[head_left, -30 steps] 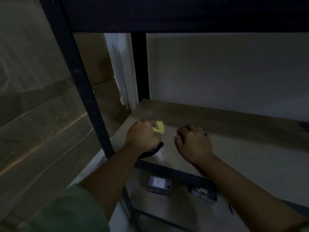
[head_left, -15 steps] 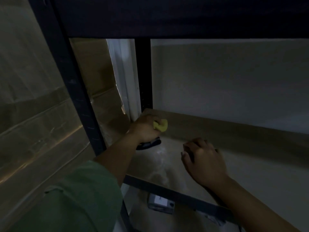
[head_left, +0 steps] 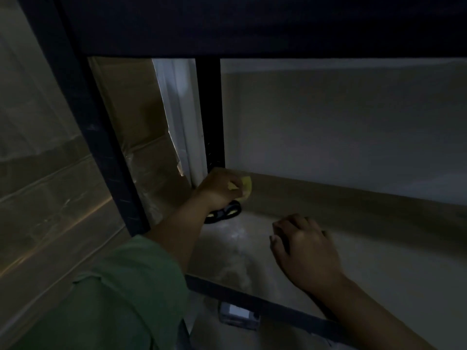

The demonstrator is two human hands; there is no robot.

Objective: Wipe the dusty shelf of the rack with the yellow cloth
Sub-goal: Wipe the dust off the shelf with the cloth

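Head view, one yellow cloth (head_left: 246, 188) gripped by left hand (head_left: 219, 191), one shelf (head_left: 379, 269)

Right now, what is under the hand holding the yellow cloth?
A dark object lies on the shelf beneath the left hand gripping the yellow cloth; the hand covers most of it.

cloth (head_left: 246, 188) at shelf (head_left: 379, 261) back-left corner (box (head_left: 237, 315) below)

Dim, soft, heavily shadowed, wide-angle
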